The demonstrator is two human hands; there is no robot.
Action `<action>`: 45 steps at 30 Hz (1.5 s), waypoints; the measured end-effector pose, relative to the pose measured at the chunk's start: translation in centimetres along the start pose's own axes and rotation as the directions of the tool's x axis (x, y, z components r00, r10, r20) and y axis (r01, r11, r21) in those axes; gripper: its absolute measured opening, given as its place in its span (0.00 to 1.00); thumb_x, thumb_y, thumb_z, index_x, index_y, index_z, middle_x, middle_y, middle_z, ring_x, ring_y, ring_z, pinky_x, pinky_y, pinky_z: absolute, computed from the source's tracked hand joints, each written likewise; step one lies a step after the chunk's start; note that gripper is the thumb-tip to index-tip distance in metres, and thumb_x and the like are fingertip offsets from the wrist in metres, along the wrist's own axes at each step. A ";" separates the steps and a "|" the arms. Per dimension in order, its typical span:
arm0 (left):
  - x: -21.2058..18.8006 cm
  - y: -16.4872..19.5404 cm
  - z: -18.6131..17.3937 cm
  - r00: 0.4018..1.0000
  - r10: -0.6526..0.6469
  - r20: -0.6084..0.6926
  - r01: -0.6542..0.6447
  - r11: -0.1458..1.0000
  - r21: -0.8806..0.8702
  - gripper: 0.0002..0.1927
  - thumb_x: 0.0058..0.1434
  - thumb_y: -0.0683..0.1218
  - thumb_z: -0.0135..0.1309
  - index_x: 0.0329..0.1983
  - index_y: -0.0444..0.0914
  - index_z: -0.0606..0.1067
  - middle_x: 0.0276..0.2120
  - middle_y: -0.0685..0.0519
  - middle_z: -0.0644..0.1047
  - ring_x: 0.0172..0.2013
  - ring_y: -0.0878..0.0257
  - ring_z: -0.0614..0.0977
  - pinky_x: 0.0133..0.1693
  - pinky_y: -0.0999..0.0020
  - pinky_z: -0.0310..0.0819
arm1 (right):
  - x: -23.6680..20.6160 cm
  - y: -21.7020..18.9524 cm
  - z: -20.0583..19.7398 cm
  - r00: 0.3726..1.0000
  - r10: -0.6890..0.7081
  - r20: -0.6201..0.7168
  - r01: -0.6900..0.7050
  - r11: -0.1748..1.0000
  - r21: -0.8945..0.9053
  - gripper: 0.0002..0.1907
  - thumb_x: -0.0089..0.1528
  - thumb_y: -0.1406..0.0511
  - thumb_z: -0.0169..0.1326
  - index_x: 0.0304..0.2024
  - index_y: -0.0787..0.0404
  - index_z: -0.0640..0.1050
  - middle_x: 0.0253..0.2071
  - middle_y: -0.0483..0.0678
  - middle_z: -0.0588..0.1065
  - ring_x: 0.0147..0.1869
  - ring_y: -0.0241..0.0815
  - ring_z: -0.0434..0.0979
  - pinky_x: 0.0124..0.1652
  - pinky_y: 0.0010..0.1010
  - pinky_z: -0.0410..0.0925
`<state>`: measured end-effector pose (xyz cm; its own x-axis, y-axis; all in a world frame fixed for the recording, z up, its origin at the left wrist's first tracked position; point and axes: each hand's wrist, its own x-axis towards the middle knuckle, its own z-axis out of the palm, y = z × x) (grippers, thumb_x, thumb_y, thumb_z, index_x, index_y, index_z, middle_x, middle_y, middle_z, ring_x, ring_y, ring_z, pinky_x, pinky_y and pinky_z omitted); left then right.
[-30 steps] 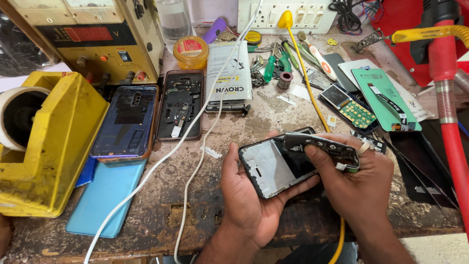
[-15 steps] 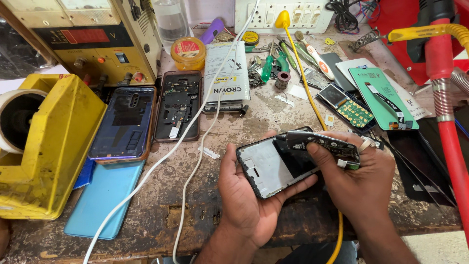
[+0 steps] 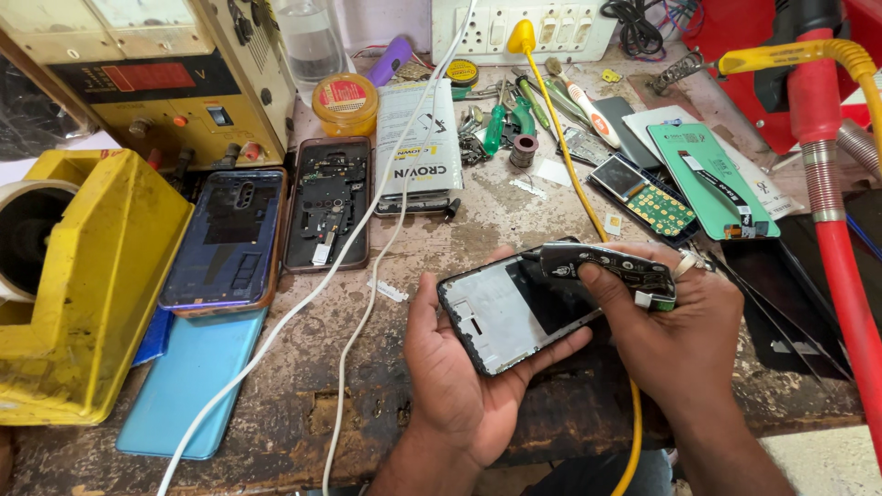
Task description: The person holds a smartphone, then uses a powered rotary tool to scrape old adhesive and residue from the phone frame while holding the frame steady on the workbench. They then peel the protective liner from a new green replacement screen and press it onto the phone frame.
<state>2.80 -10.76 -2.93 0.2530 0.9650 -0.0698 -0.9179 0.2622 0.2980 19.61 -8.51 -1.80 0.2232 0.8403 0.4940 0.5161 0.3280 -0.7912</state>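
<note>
The opened phone frame (image 3: 510, 312) sits slightly higher and more level in the left hand (image 3: 459, 377) than a second ago; the right hand (image 3: 675, 321) has shifted a little left along the dark circuit board (image 3: 611, 266) at the frame's far edge; its thumb now presses nearer the board's left end.

Bright, even light, soft shadows, sharp throughout, perhaps slight edge distortion.
</note>
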 end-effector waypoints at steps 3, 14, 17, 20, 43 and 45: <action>0.0 0.1 -0.1 1.000 0.000 0.005 0.000 1.000 -0.001 0.43 0.66 0.71 0.29 0.68 0.35 0.66 0.57 0.37 0.76 0.55 0.40 0.80 0.52 0.37 0.76 | 0.0 0.1 -0.1 1.000 -0.021 -0.001 0.021 1.000 -0.008 0.11 0.60 0.67 0.67 0.44 0.65 0.84 0.34 0.44 0.82 0.36 0.27 0.77 0.37 0.21 0.71; -0.1 0.1 -0.2 1.000 0.002 0.031 -0.001 1.000 -0.021 0.43 0.67 0.71 0.30 0.68 0.35 0.65 0.57 0.36 0.76 0.55 0.39 0.80 0.52 0.36 0.77 | 0.3 -0.1 -0.2 1.000 -0.013 0.002 0.013 1.000 0.008 0.10 0.60 0.69 0.66 0.44 0.65 0.84 0.35 0.44 0.82 0.37 0.28 0.78 0.37 0.22 0.71; -0.1 0.1 -0.2 1.000 0.002 0.030 -0.001 1.000 -0.022 0.43 0.67 0.71 0.30 0.68 0.35 0.65 0.58 0.36 0.76 0.55 0.39 0.79 0.52 0.36 0.76 | 0.5 -0.1 -0.3 1.000 0.017 -0.002 -0.017 1.000 0.002 0.10 0.59 0.69 0.66 0.43 0.65 0.84 0.35 0.45 0.82 0.36 0.28 0.78 0.36 0.22 0.71; -0.2 0.2 -0.1 1.000 -0.002 0.028 0.002 1.000 -0.018 0.42 0.66 0.71 0.30 0.68 0.35 0.65 0.58 0.36 0.76 0.55 0.39 0.79 0.52 0.37 0.77 | 0.7 -0.1 -0.5 0.998 0.057 0.000 -0.057 0.998 0.014 0.11 0.59 0.69 0.66 0.44 0.65 0.84 0.35 0.45 0.82 0.36 0.28 0.78 0.36 0.22 0.70; -0.2 0.1 0.1 1.000 0.009 0.005 -0.009 1.000 -0.022 0.42 0.66 0.70 0.30 0.67 0.34 0.66 0.58 0.35 0.75 0.56 0.38 0.79 0.52 0.35 0.77 | 1.5 -0.2 -0.9 0.996 0.092 -0.002 -0.092 0.994 -0.062 0.09 0.59 0.69 0.66 0.43 0.64 0.84 0.32 0.45 0.82 0.33 0.27 0.76 0.32 0.23 0.69; -0.2 0.1 0.1 1.000 0.011 0.001 -0.011 1.000 -0.019 0.42 0.66 0.70 0.30 0.67 0.34 0.66 0.58 0.35 0.75 0.56 0.37 0.79 0.51 0.35 0.77 | 1.6 -0.1 -1.0 0.999 0.044 0.000 -0.044 0.996 -0.078 0.09 0.59 0.68 0.66 0.42 0.64 0.84 0.32 0.44 0.82 0.34 0.27 0.77 0.33 0.22 0.69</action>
<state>2.63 -10.93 -2.80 0.2433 0.9678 -0.0653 -0.9261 0.2518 0.2809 20.78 -7.67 -0.58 0.2453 0.8541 0.4586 0.5689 0.2562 -0.7815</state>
